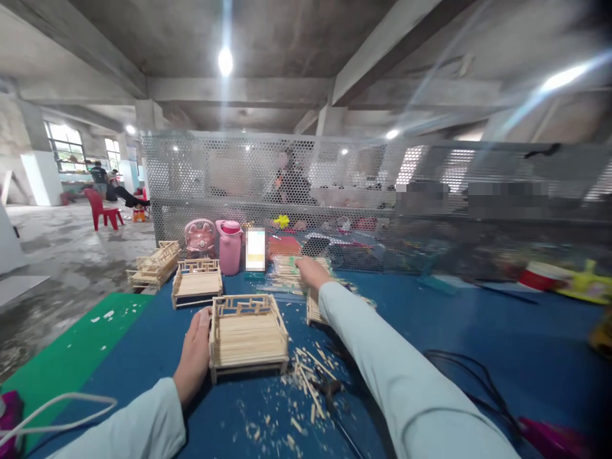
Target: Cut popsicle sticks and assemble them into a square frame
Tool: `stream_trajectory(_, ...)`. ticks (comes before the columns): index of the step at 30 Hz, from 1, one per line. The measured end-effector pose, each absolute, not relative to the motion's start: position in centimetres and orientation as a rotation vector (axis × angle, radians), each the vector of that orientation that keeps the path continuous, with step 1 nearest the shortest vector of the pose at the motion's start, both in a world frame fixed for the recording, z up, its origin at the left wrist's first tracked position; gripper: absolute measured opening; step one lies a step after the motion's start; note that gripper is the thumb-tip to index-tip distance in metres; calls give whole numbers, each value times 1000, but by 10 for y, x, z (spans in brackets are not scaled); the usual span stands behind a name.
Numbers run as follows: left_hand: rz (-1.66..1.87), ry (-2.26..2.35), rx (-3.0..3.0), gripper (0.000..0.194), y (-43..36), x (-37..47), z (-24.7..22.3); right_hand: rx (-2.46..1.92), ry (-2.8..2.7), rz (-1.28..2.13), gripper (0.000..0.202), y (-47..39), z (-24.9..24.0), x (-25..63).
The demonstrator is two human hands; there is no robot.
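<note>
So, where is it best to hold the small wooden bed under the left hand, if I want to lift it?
Probably by the two short ends of the small wooden bed, coming from above: the left hand already rests on its left end, and those solid frame ends look sturdier than the thin railing.

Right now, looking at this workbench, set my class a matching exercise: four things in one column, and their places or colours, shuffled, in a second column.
Things:
1. left hand
2. right hand
3. bottle
4. mat

Places or colours:
A. green, at the table's left edge
B. pink, standing by the mesh screen
C. against the side of the nearest wooden bench
D. on the stack of sticks farther back

Pairs: 1-C, 2-D, 3-B, 4-A
</note>
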State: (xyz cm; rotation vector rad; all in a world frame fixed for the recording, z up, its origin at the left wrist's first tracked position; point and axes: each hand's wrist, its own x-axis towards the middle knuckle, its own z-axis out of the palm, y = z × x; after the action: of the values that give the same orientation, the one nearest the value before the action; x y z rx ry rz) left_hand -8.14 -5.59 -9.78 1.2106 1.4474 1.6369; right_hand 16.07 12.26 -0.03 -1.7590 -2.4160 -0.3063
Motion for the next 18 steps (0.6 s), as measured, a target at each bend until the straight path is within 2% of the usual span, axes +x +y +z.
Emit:
stream_trajectory(6, 1697, 1474, 1182, 35, -56, -82, -92, -1513, -2088, -376, 38, 47, 26, 151)
stream_trajectory(11, 1974, 1583, 1167, 34, -72, -81, -84, -955, -1780, 500, 29, -57, -12, 138)
stream_trajectory(14, 2221, 1312, 1361, 44, -98, -64, -69, -841, -1824, 894, 20, -94, -39, 127)
stream_trajectory(16, 2173, 1043, 1317, 51, -114, -45, -55, -808, -1821, 1008, 21, -105, -47, 119)
stream_trajectory(18, 1921, 859, 1160, 50, -123, -27, -39, -782, -1825, 1081, 23, -109, -49, 112)
